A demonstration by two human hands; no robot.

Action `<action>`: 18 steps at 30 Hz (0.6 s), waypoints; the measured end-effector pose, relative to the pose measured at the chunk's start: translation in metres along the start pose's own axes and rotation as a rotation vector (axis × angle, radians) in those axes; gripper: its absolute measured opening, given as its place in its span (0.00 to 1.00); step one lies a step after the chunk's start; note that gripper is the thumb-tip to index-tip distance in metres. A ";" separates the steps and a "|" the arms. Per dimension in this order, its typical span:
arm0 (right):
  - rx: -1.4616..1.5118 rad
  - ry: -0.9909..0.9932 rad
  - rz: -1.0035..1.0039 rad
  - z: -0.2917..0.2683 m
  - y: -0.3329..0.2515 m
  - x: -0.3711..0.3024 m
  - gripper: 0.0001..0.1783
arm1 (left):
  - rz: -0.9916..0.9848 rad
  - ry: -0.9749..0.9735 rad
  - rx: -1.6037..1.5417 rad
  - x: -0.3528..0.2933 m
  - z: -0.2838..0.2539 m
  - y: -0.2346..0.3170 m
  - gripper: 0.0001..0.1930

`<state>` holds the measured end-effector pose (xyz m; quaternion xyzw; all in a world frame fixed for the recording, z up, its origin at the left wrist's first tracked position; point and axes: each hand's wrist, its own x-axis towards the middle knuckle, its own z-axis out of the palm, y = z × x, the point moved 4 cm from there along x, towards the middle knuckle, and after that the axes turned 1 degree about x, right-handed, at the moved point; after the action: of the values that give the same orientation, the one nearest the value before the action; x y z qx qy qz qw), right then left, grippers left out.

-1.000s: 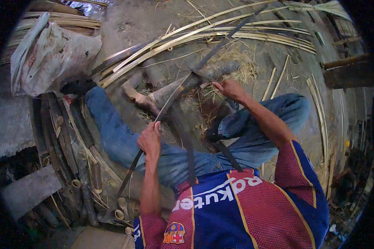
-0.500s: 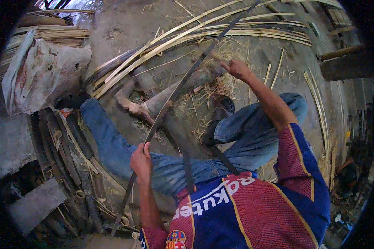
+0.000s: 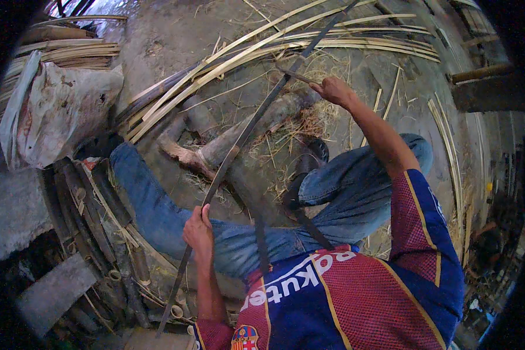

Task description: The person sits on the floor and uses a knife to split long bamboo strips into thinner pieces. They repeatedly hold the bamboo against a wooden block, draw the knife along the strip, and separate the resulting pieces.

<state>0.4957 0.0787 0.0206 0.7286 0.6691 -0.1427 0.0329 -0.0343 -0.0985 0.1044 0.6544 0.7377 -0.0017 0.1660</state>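
Note:
A long dark bamboo strip point(image 3: 254, 121) runs slantwise from the far edge, across my left thigh, to the lower left. My left hand point(image 3: 199, 231) is closed round it above my left thigh, thumb along the strip. In my right hand point(image 3: 335, 91), out beyond my bent right knee, is a slim brownish tool like a knife point(image 3: 297, 75), its handle inside my fist. The tool's far part crosses the strip; whether it touches cannot be told. Beneath the strip lies a thick rough log point(image 3: 280, 116), with a second piece of wood point(image 3: 184, 150) at its near end.
Pale split bamboo strips point(image 3: 239, 55) lie in a curved bundle at the far side. Fibrous shavings point(image 3: 318, 123) litter the ground round the log. A whitish sack point(image 3: 64, 111) and dark bamboo poles point(image 3: 84, 204) are at my left; more thin strips point(image 3: 449, 151) lie at right.
My right hand has shifted slightly away from me, and the tool, blurred before, now shows across the strip. My left hand stays almost in place on the strip.

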 end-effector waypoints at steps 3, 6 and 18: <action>0.099 0.023 -0.105 0.007 -0.003 -0.002 0.41 | -0.011 -0.028 -0.016 0.005 0.000 0.000 0.19; 0.114 0.012 0.070 0.002 0.019 0.002 0.40 | -0.010 -0.014 -0.010 0.004 0.002 0.000 0.18; 0.090 0.247 0.189 -0.014 0.008 -0.012 0.43 | 0.084 -0.029 -0.261 0.004 -0.004 -0.005 0.15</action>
<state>0.5049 0.0693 0.0365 0.8010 0.5895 -0.0782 -0.0688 -0.0408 -0.0941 0.1059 0.6574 0.7013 0.0917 0.2602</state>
